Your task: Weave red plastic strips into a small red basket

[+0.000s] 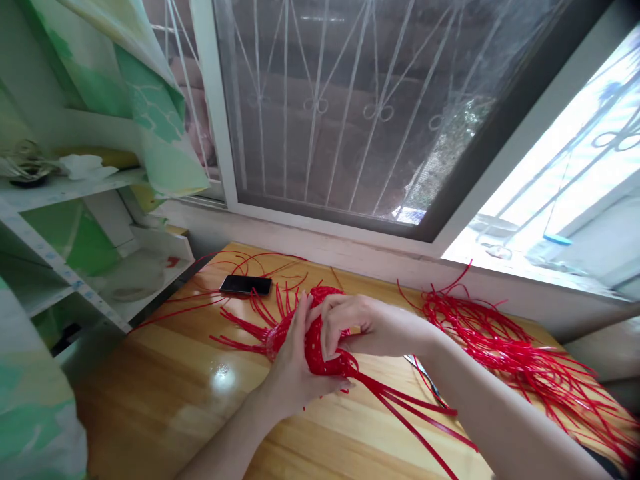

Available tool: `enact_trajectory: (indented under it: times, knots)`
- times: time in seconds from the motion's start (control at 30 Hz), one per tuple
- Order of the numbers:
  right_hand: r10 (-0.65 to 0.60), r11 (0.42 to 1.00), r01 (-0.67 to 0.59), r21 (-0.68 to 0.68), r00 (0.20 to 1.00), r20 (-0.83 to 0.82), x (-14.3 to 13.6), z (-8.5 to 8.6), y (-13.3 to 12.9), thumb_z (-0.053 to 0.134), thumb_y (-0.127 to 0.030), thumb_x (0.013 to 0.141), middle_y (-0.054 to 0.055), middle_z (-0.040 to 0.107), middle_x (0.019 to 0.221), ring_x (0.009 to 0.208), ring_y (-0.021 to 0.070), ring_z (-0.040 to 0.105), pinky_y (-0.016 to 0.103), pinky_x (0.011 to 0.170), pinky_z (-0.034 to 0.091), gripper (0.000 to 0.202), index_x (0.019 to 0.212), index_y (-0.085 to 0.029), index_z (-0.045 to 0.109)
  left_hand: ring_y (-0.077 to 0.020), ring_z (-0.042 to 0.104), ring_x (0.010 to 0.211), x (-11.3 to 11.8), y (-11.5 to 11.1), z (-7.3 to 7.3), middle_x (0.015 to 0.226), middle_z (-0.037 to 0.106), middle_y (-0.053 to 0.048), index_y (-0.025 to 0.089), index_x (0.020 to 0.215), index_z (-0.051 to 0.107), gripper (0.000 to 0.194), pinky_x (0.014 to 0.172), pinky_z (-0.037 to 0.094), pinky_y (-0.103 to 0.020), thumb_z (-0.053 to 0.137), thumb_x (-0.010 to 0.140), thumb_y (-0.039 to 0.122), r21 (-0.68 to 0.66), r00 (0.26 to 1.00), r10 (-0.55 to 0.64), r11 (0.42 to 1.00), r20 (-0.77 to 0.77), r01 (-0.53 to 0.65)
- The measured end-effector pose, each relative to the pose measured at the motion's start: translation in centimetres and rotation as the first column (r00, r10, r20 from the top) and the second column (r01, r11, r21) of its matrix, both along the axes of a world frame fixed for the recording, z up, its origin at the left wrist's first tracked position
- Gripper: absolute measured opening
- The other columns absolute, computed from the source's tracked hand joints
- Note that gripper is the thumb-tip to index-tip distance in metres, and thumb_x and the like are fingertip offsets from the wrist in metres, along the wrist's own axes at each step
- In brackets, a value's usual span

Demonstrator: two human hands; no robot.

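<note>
A rounded red woven piece (315, 343), made of narrow plastic strips, is held above the wooden table between my two hands. Loose strip ends fan out from its left side, and a few long strips (405, 403) trail from it toward the lower right. My left hand (295, 363) wraps around its near left side, thumb underneath and fingers up along the side. On the right part of the weave, the bent fingers of my right hand (353, 323) are closed at its surface. Whether a single strip is pinched there is hidden by the fingers.
A large heap of red strips (500, 350) lies on the right of the table (200, 393). A black phone (246, 285) rests behind, among thin strands. Partly under my right forearm is a slim metal tool (430, 380). White shelves (95, 303) stand left; a barred window (340, 120) is behind.
</note>
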State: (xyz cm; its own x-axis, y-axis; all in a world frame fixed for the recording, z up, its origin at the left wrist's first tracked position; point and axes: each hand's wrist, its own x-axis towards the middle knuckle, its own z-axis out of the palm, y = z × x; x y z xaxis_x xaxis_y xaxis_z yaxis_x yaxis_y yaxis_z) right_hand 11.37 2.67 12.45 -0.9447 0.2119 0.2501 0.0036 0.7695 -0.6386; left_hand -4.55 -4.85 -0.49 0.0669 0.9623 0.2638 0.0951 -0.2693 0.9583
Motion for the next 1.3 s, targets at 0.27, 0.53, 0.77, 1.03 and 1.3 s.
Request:
enact_trajectory:
  times: [0.27,0.53,0.77,1.03,1.3]
  knots:
    - [-0.117,0.991,0.118,-0.056,0.993,0.017,1.5,-0.6,-0.4,0.057,0.005,0.079,0.003,0.069,0.082,0.082,0.0120,0.063,0.024,0.076,0.051,0.021,0.079,-0.015,0.065,-0.0315,0.026,0.148,-0.3,0.1,0.7,0.159,0.030,-0.011,0.040,0.153,-0.006,0.130,0.117,0.028,-0.058,0.088,0.064,0.026,0.026,0.996,-0.092,0.995,0.014,0.092]
    - [-0.203,0.973,0.199,0.116,0.979,0.026,1.3,-0.5,-1.3,0.053,0.004,0.082,0.001,0.066,0.085,0.081,0.0107,0.059,0.021,0.073,0.046,0.023,0.081,-0.017,0.061,-0.0321,0.023,0.149,-0.5,0.0,0.8,0.161,0.026,-0.010,0.039,0.153,-0.004,0.117,0.117,0.027,-0.058,0.081,0.072,0.034,0.059,0.994,-0.097,0.993,-0.051,0.100]
    - [-0.247,0.968,0.236,0.082,0.956,0.157,0.9,-0.2,-0.9,0.053,0.004,0.080,0.000,0.065,0.085,0.079,0.0112,0.057,0.021,0.073,0.044,0.022,0.084,-0.017,0.060,-0.0336,0.022,0.149,-0.9,-0.1,1.2,0.161,0.026,-0.011,0.035,0.154,-0.005,0.114,0.118,0.026,-0.058,0.077,0.075,0.034,0.060,0.979,-0.119,0.990,-0.168,0.131]
    - [-0.121,0.988,0.098,0.121,0.972,0.201,0.0,0.2,-0.4,0.052,0.003,0.082,0.000,0.064,0.083,0.079,0.0113,0.056,0.021,0.073,0.041,0.021,0.081,-0.016,0.059,-0.0393,0.013,0.150,-0.9,0.1,1.1,0.164,0.014,-0.013,0.034,0.154,-0.002,0.115,0.117,0.024,-0.063,0.077,0.072,0.024,0.065,0.962,-0.124,0.987,-0.245,0.144]
    - [-0.174,0.974,0.145,0.172,0.971,0.165,0.3,0.7,-1.6,0.053,0.006,0.078,0.000,0.064,0.079,0.074,0.0103,0.054,0.020,0.068,0.040,0.023,0.080,-0.016,0.060,-0.0341,0.023,0.148,-1.1,0.2,1.3,0.160,0.027,-0.007,0.041,0.153,-0.001,0.111,0.116,0.029,-0.059,0.073,0.073,0.018,0.077,0.977,-0.125,0.987,-0.175,0.140]
